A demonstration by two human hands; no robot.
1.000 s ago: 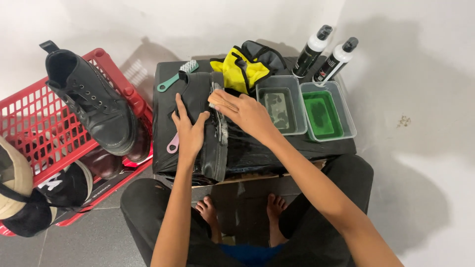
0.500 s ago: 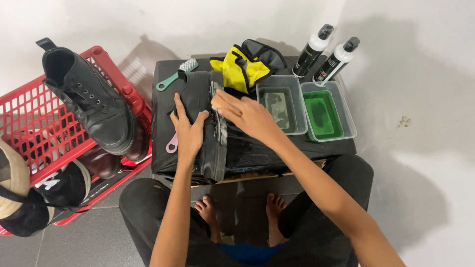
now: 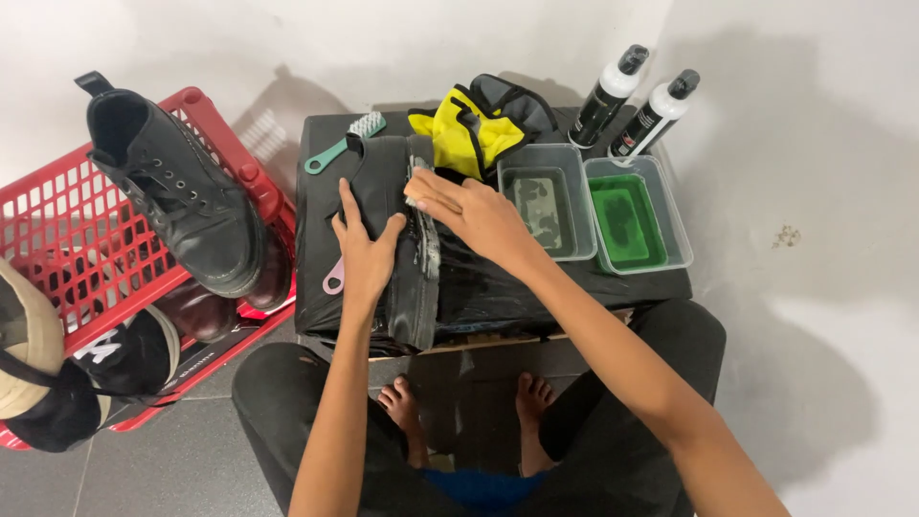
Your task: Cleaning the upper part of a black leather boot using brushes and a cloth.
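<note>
Seated person at a low black-covered table [image 3: 498, 287], seen from above. A black boot [image 3: 402, 239] lies on its side at the table's centre, toe toward 6 o'clock and shaft toward 12 o'clock. The left hand [image 3: 364, 251] rests flat on the boot's upper with fingers spread, pressing it down rather than gripping. The right hand [image 3: 474, 213] lies over the wet sole edge, fingers curled around a small pale object, seemingly a brush or sponge [image 3: 414, 196], of which only a sliver shows at the fingertips.

At 11 o'clock from the boot lies a teal-handled brush [image 3: 343, 144]; a pink handle [image 3: 334, 280] protrudes at 9 o'clock beneath the left hand. At 1 o'clock sits a yellow and black cloth bundle [image 3: 479, 124]. At 3 o'clock stand two clear trays side by side: the nearer tray [image 3: 541, 203] holds dark liquid, the farther tray [image 3: 637, 225] green liquid. Beyond them, at 2 o'clock, two black-and-white spray bottles [image 3: 632, 105] lean against the wall.

At 9 o'clock from the table a red plastic basket [image 3: 67, 239] holds a second black lace-up boot [image 3: 177, 196], upright, and further shoes [image 3: 124, 354].
</note>
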